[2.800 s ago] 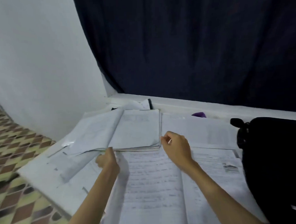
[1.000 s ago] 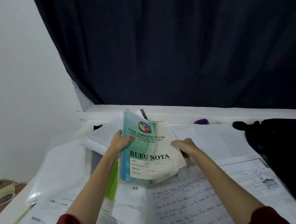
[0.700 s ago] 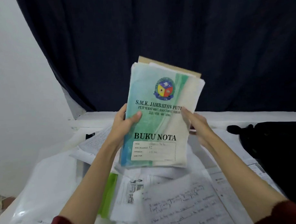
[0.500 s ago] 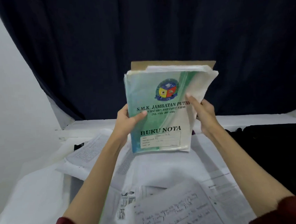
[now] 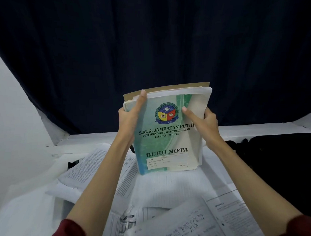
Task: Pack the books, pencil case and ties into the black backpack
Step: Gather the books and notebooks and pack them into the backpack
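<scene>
Here, a stack of books (image 5: 169,131) stands upright between both hands above a paper-strewn worktop (image 5: 27,210); its long axis runs roughly vertical, its bottom edge near or on the loose sheets (image 5: 167,188) beneath, though contact cannot be confirmed; the green "BUKU NOTA" cover faces the wearer, with a brown cover edging up behind it. The left hand (image 5: 130,118) grips the stack's left edge, its thumb laid up the front cover toward the top corner; the right hand (image 5: 204,123) holds the right edge, one digit pressed across the front and the rest curled behind. The black backpack (image 5: 279,163) lies to the right of the hands, just beyond the right forearm, so the right hand is the nearer; the coming move looks to be a carry rightward and down. Its opening cannot be made out in the dark mass, nor anything inside it; no pencil case or ties can be picked out. Printed pages (image 5: 93,166) lie under the left forearm; a handwritten notebook (image 5: 172,226) sits nearer the wearer than the hands.
</scene>
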{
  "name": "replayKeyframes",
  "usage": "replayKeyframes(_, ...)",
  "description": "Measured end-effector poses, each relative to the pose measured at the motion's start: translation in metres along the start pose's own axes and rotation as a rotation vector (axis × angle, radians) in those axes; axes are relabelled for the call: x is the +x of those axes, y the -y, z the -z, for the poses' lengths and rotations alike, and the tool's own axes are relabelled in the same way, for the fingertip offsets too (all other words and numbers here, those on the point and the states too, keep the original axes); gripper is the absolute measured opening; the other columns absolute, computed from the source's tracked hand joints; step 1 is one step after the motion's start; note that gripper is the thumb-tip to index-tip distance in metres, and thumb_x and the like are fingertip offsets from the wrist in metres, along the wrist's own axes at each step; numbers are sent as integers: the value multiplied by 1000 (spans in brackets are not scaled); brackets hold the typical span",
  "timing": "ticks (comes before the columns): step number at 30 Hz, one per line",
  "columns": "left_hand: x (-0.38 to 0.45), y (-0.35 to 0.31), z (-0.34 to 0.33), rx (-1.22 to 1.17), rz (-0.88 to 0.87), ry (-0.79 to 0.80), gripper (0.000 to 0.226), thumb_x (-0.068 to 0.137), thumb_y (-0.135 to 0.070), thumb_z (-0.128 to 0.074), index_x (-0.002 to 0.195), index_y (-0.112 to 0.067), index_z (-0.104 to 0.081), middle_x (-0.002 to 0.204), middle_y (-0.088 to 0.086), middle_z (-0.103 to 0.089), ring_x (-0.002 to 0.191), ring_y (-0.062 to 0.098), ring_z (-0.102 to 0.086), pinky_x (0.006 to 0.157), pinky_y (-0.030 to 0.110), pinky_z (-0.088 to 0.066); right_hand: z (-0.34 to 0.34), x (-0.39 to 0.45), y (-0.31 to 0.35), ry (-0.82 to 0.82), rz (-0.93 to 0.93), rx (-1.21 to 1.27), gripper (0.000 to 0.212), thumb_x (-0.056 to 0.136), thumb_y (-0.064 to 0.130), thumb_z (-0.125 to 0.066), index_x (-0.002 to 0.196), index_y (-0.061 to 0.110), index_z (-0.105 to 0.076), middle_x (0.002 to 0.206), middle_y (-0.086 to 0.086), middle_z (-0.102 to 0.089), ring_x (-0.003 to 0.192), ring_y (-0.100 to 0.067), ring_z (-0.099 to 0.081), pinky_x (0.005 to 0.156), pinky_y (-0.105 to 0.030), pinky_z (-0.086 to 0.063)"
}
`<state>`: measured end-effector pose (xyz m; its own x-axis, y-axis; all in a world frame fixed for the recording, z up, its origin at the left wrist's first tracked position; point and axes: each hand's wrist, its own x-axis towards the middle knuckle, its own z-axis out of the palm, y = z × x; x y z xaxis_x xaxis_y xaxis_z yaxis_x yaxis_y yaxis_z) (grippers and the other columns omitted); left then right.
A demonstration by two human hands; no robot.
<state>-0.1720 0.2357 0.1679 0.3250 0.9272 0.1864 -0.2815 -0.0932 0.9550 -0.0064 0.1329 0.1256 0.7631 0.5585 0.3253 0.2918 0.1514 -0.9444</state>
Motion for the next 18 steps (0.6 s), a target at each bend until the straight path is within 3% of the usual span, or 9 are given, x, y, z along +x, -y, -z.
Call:
replayKeyframes(3, 3, 2, 0, -2, -2, 25, 59, 85, -56, -57, 113, -4, -59, 83, -1, -67, 67, 9, -66, 55, 22, -54, 0, -4, -10, 37, 2, -23, 25, 75, 48, -72, 86, 30, -59, 90, 12, -67, 89, -7, -64, 75, -25, -51)
replayKeyframes(6, 8, 0, -5, 27, -10, 57, 48, 85, -53, -57, 99, -8, -61, 68, -7, -66, 55, 4, -63, 51, 21, -51, 5, -4, -15, 70, -28, 6, 27, 77, 44, -72, 91, 23, -60, 91, 7, -67, 85, -6, -64, 66, -19, -49)
replayKeyframes(9, 13, -10, -12, 22, -17, 57, 49, 81, -53, -59, 103, -9, -56, 77, -1, -61, 55, 7, -59, 48, 19, -47, 9, -1, -6, 73, -1, 47, 30, 78, 42, -71, 97, 20, -63, 91, 7, -69, 83, -5, -65, 66, -19, -50)
replayKeyframes(12, 14, -13, -11, 49, -66, 85, 33, 87, -47, -55, 83, -14, -52, 67, -5, -58, 51, 4, -56, 51, 19, -46, 10, -4, -2, 65, 29, 129, 30, 79, 36, -72, 100, 16, -64, 88, 6, -70, 76, -3, -67, 62, -17, -52)
replayKeyframes(15, 12, -3, 5, 39, -40, 170, 47, 83, -62, -53, 93, -17, -58, 80, -4, -69, 70, 10, -68, 64, 27, -54, 9, -17, -22, 107, -35, 155, 19, 80, 27, -73, 94, 18, -64, 82, 7, -70, 68, 0, -66, 56, -14, -50)
replayKeyframes(17, 10, 16, 25, 96, -4, 289, 75, 60, -82, -58, 104, -21, -60, 95, 0, -73, 89, 16, -71, 74, 31, -58, 8, -27, -36, 151, -92, 167, 15, 82, 27, -71, 92, 18, -65, 79, 10, -70, 67, 1, -67, 54, -11, -49)
replayKeyframes(18, 6, 29, 32, 166, 31, 341, 82, 48, -83, -65, 104, -23, -60, 96, -1, -74, 91, 16, -71, 74, 30, -58, 7, -29, -40, 161, -108, 179, 15, 83, 27, -70, 93, 17, -66, 80, 9, -71, 67, 2, -67, 54, -11, -48)
